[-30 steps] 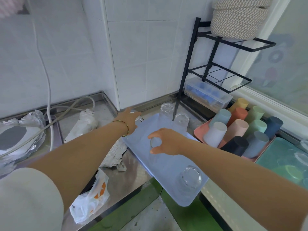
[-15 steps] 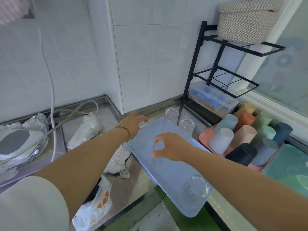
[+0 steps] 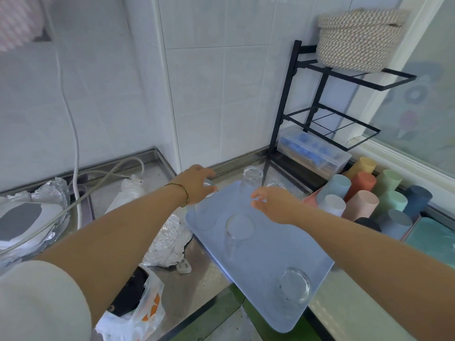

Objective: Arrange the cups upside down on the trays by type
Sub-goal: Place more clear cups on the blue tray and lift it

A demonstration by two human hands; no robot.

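A pale blue tray (image 3: 261, 262) lies across the steel counter. Clear glasses stand upside down on it: one in the middle (image 3: 240, 227), one near the front corner (image 3: 294, 287), and two at the far edge (image 3: 251, 178) (image 3: 275, 186). My left hand (image 3: 197, 184) curls over the top of another clear glass (image 3: 203, 214) at the tray's far left corner. My right hand (image 3: 273, 203) hovers with spread fingers just past the middle glass, holding nothing. On the right, a pink tray (image 3: 308, 200) holds several coloured plastic cups (image 3: 360, 203) upside down.
A teal tray (image 3: 433, 238) sits at the far right. A black wire rack (image 3: 317, 119) with a woven basket (image 3: 357, 38) and a clear box (image 3: 312, 150) stands behind the trays. Crumpled foil (image 3: 167, 239), a plastic bag (image 3: 138, 313) and a hose (image 3: 73, 134) lie left.
My right hand has let go of the middle glass and moved back and to the right. My left hand stays on the corner glass.
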